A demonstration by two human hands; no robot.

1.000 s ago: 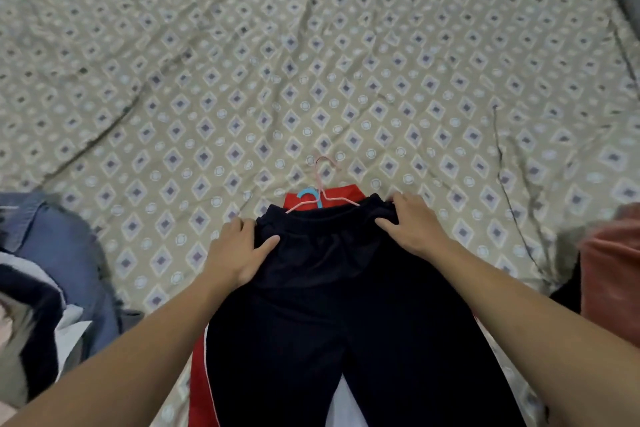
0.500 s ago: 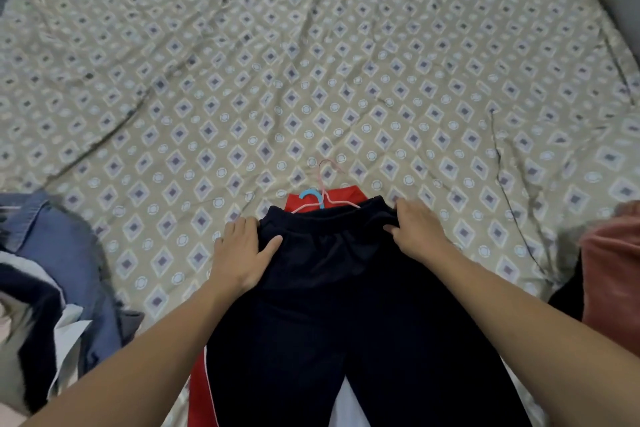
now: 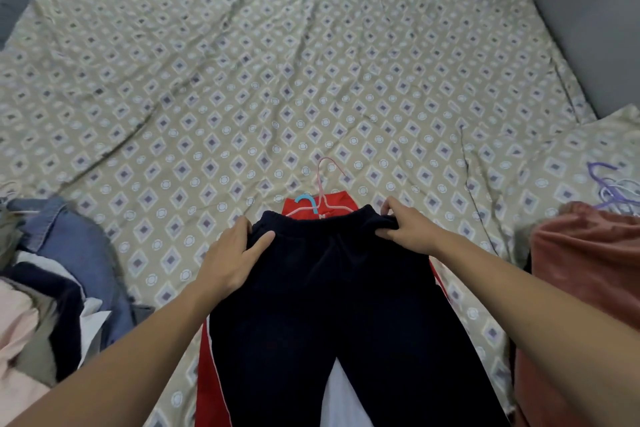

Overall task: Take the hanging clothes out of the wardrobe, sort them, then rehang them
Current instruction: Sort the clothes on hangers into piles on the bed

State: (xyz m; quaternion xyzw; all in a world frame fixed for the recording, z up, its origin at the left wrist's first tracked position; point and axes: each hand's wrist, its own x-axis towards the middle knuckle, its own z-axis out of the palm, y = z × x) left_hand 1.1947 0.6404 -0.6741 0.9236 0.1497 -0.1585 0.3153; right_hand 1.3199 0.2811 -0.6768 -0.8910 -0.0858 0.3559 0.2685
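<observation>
Dark navy trousers (image 3: 332,305) lie flat on the bed, waistband away from me. They cover a red garment (image 3: 317,206) whose collar and side edge show, along with a pink hanger (image 3: 325,184) and a blue hanger hook (image 3: 304,199). My left hand (image 3: 232,256) rests flat on the left end of the waistband, fingers spread. My right hand (image 3: 405,229) pinches the bunched right end of the waistband.
The bed sheet (image 3: 277,80) has a beige diamond pattern. A heap of clothes with a denim piece (image 3: 69,253) lies at the left. A rust-pink garment (image 3: 588,270) and purple hangers (image 3: 609,187) lie at the right. Walls border the bed's far and right sides.
My right hand has closed from lying flat to pinching the waistband's right end. The view has tilted up, showing the far bed edge and walls. The left hand stays in place.
</observation>
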